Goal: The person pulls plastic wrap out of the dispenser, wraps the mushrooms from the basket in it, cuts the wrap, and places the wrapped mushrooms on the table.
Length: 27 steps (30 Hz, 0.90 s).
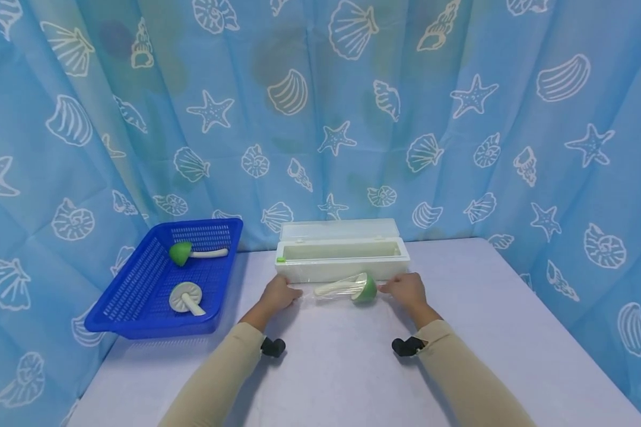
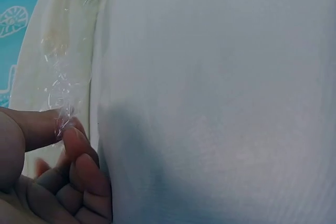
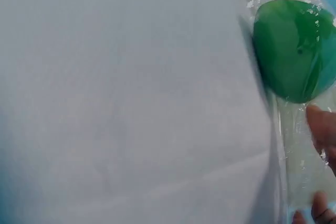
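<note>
A mushroom-shaped object with a green cap [image 1: 368, 290] and pale stem lies sideways in clear plastic wrap [image 2: 64, 85], in front of the long white box. My left hand [image 1: 280, 292] pinches the bunched wrap between thumb and index finger, beyond the stem end. On the cap side, my right hand [image 1: 408, 290] holds the other side of the wrap with its fingertips. The right wrist view has the green cap [image 3: 289, 51] close up under glossy film, the right thumb [image 3: 320, 124] just beyond it; much of that hand is cut off.
Behind the hands stands the white box [image 1: 342, 271], its clear lid [image 1: 339, 229] raised and a small green piece [image 1: 281, 260] at its left rim. A blue basket [image 1: 98, 320] at left holds a green-capped mushroom shape [image 1: 180, 253] and a pale one [image 1: 186, 295]. A shell-patterned curtain [image 1: 320, 118] hangs behind.
</note>
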Motion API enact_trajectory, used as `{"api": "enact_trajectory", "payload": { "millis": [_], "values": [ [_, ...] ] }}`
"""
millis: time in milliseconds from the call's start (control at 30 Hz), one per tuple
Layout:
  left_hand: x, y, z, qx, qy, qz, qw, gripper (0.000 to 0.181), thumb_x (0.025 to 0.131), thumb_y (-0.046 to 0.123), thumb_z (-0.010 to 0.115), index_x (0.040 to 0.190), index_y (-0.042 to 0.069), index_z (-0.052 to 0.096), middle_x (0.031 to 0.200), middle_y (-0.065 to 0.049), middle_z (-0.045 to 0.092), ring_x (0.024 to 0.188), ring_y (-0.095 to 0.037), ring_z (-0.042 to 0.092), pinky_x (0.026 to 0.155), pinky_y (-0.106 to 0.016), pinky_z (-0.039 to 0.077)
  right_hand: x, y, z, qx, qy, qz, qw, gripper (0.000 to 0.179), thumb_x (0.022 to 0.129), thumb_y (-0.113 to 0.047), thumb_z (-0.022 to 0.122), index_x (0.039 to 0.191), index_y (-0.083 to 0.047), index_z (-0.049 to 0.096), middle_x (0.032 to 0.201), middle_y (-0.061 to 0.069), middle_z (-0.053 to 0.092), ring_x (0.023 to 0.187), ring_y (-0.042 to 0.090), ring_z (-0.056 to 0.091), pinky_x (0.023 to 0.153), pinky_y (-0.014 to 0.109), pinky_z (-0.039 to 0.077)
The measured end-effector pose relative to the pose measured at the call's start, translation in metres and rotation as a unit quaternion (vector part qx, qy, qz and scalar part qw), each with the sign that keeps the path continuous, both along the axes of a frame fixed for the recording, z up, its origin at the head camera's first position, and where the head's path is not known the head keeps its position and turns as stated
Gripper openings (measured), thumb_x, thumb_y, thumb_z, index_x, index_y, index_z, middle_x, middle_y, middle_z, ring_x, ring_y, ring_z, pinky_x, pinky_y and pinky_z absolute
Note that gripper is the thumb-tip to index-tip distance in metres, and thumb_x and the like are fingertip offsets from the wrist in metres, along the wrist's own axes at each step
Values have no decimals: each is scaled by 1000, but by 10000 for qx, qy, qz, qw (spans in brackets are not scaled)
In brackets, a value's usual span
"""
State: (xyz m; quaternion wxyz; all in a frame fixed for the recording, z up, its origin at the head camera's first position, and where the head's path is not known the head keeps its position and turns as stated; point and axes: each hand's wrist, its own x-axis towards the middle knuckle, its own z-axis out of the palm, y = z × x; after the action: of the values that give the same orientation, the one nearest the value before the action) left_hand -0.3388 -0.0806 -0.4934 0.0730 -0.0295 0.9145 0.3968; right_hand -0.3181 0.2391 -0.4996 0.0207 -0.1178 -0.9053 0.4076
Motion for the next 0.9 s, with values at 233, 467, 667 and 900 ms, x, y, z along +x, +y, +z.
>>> {"api": "enact_trajectory", "payload": {
  "millis": [233,467,667,900],
  "values": [
    [-3,-5,1,-186,35,-186,9996,24,89,20,71,98,1,60,71,-5,61,65,-18,55,59,-30,44,-5,1,5,-33,-175,128,9998,29,78,-24,79,76,-2,61,78,8,56,73,24,49,62,34,41],
    [-8,-8,1,-377,16,-443,9983,27,90,23,70,69,8,60,63,-4,57,57,-17,50,52,-28,40,-9,5,8,-795,-337,49,9963,40,74,-11,80,97,3,50,88,13,53,74,25,51,62,32,42],
    [-8,-6,-2,-693,251,-550,9958,33,90,25,69,63,10,57,62,-3,54,59,-18,50,53,-29,39,-17,2,3,-888,-364,-19,9954,24,69,-6,74,73,-7,51,66,4,49,59,19,46,51,29,39],
    [-3,-6,-6,-497,417,-415,9970,29,89,25,72,66,10,62,63,-2,57,60,-17,51,53,-29,41,-19,1,2,-817,-370,-24,9960,19,73,-9,74,79,-4,57,69,4,55,62,19,50,53,29,42]
  ]
}}
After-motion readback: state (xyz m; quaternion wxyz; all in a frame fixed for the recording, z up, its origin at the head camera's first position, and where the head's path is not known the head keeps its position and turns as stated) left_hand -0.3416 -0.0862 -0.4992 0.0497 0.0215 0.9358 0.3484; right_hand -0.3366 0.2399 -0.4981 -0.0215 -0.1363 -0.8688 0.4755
